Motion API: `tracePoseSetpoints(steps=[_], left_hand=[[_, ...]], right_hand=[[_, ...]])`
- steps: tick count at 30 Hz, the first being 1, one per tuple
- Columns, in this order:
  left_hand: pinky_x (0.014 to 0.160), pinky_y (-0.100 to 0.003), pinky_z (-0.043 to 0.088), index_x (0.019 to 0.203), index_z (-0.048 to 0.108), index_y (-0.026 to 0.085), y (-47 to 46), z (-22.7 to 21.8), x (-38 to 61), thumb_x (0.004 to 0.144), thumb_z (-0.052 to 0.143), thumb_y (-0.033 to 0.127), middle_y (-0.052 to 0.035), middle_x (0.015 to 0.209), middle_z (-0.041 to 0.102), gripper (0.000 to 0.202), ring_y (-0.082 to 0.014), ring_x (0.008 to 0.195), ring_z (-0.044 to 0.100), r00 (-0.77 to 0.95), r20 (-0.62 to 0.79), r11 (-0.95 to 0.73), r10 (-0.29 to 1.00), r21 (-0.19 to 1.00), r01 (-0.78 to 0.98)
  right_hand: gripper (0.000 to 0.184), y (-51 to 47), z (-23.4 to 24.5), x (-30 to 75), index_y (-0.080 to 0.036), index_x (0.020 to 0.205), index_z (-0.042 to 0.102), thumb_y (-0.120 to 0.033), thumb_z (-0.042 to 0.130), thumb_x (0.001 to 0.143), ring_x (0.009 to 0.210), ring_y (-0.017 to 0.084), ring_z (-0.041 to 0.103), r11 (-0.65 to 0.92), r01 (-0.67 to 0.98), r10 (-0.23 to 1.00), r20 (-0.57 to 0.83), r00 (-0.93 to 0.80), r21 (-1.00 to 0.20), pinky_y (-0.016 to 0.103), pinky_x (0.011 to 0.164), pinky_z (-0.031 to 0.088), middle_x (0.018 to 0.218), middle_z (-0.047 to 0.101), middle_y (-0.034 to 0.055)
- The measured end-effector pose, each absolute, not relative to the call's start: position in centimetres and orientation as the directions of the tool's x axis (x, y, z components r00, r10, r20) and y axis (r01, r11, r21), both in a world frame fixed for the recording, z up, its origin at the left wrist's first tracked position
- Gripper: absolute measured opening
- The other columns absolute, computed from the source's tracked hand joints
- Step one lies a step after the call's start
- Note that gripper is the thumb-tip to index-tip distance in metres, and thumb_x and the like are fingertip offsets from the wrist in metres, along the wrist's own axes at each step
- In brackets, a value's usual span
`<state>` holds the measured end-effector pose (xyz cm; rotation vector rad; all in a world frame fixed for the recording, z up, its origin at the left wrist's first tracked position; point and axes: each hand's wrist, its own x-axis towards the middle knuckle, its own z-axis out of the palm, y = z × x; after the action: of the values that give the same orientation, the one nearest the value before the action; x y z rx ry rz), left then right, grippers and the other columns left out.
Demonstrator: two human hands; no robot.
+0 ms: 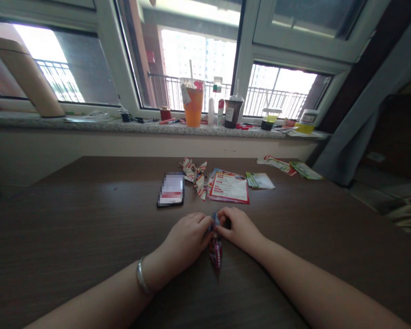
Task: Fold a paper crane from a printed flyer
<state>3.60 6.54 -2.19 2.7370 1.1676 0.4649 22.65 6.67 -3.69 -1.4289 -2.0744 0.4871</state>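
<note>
A narrow piece of folded printed paper point(216, 253), red and blue with a pointed near end, is held between my hands over the table. My left hand point(190, 235), with a silver bangle at the wrist, grips it from the left, thumb and fingers closed. From the right, my right hand point(239, 228) pinches its bluish far end between thumb and index finger. The fingers hide part of the paper. Just beyond my hands lie several folded paper shapes point(195, 176) and a stack of printed sheets point(229, 186).
On the brown table point(89, 219), a phone point(171, 189) lies left of the paper shapes. Small cards point(260, 180) and more leaflets point(306, 170) lie to the right. Drinks, including an orange cup point(193, 105), stand on the windowsill point(150, 129) beside a tan cylinder point(30, 77).
</note>
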Motion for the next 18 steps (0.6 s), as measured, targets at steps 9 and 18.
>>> tracePoseSetpoints(steps=[9, 18], left_hand=[[0.082, -0.036, 0.047, 0.095, 0.06, 0.018, 6.7, -2.08, 3.53, 0.088, 0.049, 0.026, -0.0078, 0.095, 0.061, 0.015, -0.0221, 0.091, 0.058, 0.655, 0.204, -0.686, 0.728, 0.207, 0.698], [0.078, -0.033, 0.047, 0.094, 0.06, 0.018, 6.7, -2.01, 3.31, 0.088, 0.049, 0.026, -0.007, 0.093, 0.061, 0.015, -0.0206, 0.088, 0.057, 0.669, 0.216, -0.703, 0.711, 0.231, 0.673]], right_hand=[[0.029, 6.5, -3.92, 22.85, -0.02, 0.099, 0.059, -0.021, 0.067, 0.072, 0.079, 0.016, 0.059, 0.391, 0.648, 0.92, 0.267, -0.286, -0.654, 0.029, 0.075, 0.043, 0.081, 0.067, 0.0], [0.017, 6.4, -3.81, 22.9, -0.019, 0.091, 0.068, -0.024, 0.067, 0.075, 0.092, 0.019, 0.059, 0.49, 0.689, 0.871, 0.328, -0.365, -0.534, 0.033, 0.085, 0.045, 0.094, 0.068, 0.0047]])
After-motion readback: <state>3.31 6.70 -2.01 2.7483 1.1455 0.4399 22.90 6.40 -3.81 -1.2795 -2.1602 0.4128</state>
